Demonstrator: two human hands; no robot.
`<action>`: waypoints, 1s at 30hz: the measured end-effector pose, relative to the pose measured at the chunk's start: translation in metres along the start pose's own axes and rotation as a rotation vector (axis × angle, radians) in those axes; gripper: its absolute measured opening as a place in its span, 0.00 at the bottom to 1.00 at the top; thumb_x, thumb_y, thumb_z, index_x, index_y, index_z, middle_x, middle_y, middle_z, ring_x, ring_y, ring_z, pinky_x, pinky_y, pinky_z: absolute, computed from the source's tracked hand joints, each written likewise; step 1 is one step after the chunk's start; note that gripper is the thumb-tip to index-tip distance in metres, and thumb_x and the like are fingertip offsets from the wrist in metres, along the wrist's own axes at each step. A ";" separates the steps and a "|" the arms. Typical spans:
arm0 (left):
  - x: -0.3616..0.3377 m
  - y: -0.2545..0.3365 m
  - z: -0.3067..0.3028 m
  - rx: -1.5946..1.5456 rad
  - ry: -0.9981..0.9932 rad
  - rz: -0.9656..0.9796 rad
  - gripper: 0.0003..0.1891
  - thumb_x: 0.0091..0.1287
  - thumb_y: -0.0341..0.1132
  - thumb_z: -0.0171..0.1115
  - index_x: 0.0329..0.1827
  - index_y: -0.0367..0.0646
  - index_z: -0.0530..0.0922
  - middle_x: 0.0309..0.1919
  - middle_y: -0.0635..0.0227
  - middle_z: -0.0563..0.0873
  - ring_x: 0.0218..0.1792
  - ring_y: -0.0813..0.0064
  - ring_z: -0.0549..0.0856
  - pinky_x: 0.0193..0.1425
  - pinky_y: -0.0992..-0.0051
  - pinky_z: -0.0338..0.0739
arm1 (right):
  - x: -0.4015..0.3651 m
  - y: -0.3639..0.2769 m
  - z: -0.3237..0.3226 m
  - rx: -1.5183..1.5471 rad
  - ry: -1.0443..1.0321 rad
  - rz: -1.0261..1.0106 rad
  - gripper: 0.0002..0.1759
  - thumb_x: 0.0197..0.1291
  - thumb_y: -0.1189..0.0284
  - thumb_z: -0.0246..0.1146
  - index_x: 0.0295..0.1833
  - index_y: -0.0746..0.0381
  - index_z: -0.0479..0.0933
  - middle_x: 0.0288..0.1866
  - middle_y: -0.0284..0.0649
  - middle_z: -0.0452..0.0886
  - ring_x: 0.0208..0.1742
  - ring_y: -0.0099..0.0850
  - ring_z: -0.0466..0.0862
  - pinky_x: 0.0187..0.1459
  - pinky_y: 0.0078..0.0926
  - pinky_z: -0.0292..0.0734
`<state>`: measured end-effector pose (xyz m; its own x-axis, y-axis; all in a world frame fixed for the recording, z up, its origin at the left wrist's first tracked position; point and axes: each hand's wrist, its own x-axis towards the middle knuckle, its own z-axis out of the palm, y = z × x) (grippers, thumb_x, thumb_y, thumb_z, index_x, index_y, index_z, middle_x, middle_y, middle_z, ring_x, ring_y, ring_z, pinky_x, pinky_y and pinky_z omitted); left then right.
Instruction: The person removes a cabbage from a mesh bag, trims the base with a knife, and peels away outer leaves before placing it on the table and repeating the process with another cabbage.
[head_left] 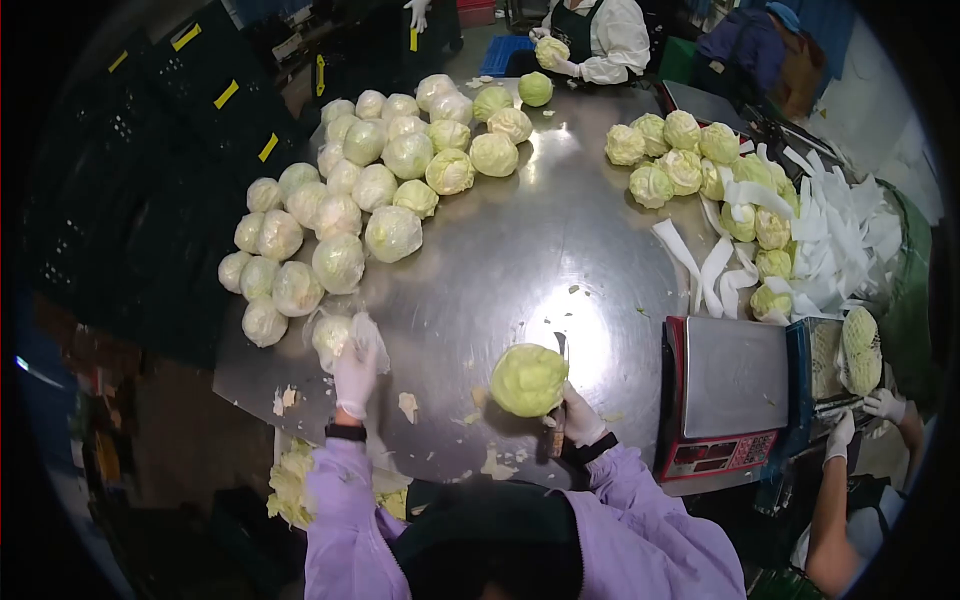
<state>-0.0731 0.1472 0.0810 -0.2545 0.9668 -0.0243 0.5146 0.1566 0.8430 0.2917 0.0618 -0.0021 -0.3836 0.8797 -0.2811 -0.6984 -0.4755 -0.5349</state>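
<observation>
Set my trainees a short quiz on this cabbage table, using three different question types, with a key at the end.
1. Multiple choice: which of the wearer's hands is at a cabbage in clear film? A) left B) right
2. True or false: in the view, the red-edged scale is left of the unwrapped cabbage at the right hand.
3. Fill in: the tool beside that unwrapped cabbage is a ____.

Key: 1. A, the left hand. 2. False, it is to the right. 3. Knife.

Cabbage group [374, 187]: lay left on the table [480, 265].
Strips [840, 225]: lay behind the scale [735, 360], rightward.
Front cabbage [528, 380]: was left of the scale, right of the group.
</observation>
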 end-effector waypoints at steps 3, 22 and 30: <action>-0.054 0.022 0.004 0.800 0.191 0.541 0.40 0.57 0.41 0.71 0.69 0.35 0.63 0.59 0.56 0.73 0.56 0.68 0.75 0.55 0.70 0.72 | 0.002 0.008 -0.012 -0.071 -0.199 0.080 0.35 0.61 0.50 0.62 0.63 0.65 0.66 0.49 0.39 0.78 0.40 0.25 0.79 0.37 0.20 0.77; -0.209 -0.027 0.053 -0.075 -0.197 -0.055 0.53 0.44 0.43 0.81 0.69 0.30 0.57 0.61 0.45 0.69 0.65 0.58 0.70 0.68 0.65 0.67 | -0.062 0.055 0.053 -1.026 0.018 0.366 0.26 0.64 0.67 0.59 0.65 0.62 0.65 0.36 0.43 0.81 0.27 0.29 0.83 0.28 0.27 0.79; -0.199 0.002 0.069 0.243 -0.127 -0.009 0.49 0.43 0.53 0.78 0.63 0.30 0.66 0.52 0.46 0.74 0.52 0.49 0.78 0.53 0.60 0.77 | -0.066 0.037 0.080 -1.924 -0.221 0.033 0.13 0.62 0.68 0.53 0.50 0.62 0.69 0.37 0.53 0.80 0.34 0.52 0.83 0.34 0.49 0.78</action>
<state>0.0352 -0.0306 0.0509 -0.1628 0.9804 -0.1111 0.6983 0.1940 0.6890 0.2426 -0.0143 0.0602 -0.5458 0.7823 -0.3002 0.7469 0.2917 -0.5976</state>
